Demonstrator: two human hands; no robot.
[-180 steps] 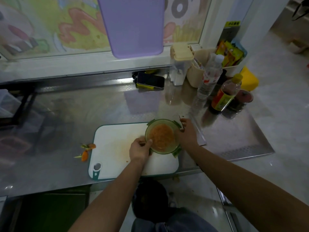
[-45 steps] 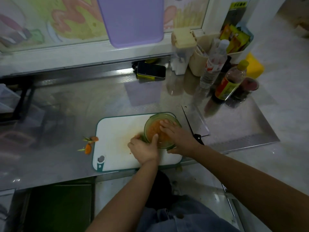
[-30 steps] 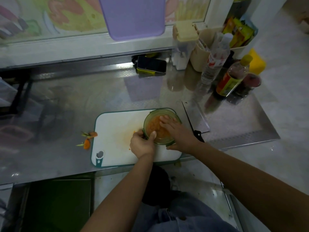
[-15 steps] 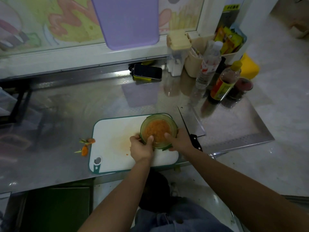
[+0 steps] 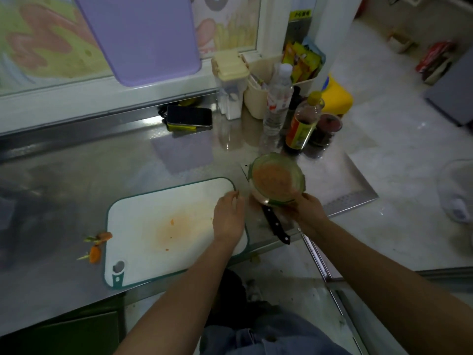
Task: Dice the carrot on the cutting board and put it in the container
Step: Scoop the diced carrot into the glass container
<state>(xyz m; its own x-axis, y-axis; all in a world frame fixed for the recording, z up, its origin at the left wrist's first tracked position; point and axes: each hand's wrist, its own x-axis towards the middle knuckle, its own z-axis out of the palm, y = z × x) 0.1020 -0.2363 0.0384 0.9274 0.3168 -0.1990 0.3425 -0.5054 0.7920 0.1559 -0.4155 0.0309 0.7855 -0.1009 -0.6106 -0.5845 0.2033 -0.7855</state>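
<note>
A round glass container point(image 5: 276, 178) with a green-rimmed lid holds the orange diced carrot. It is to the right of the white cutting board point(image 5: 163, 226), above the knife. My right hand point(image 5: 305, 210) grips its near edge. My left hand point(image 5: 227, 216) rests over the board's right edge, fingers loosely curled, holding nothing. The board bears an orange stain and a few carrot crumbs point(image 5: 172, 222). The knife's black handle point(image 5: 276, 224) pokes out between my hands; its blade is hidden under the container.
Carrot ends point(image 5: 96, 245) lie on the steel counter point(image 5: 76, 180) left of the board. A phone point(image 5: 189, 117), a water bottle point(image 5: 277, 98), a sauce bottle point(image 5: 303, 124) and a beige caddy point(image 5: 258, 98) stand at the back right. The counter edge runs just below the board.
The container has left the board and moved right, over the knife, in my right hand. My left hand has let go of it. The view shifted.
</note>
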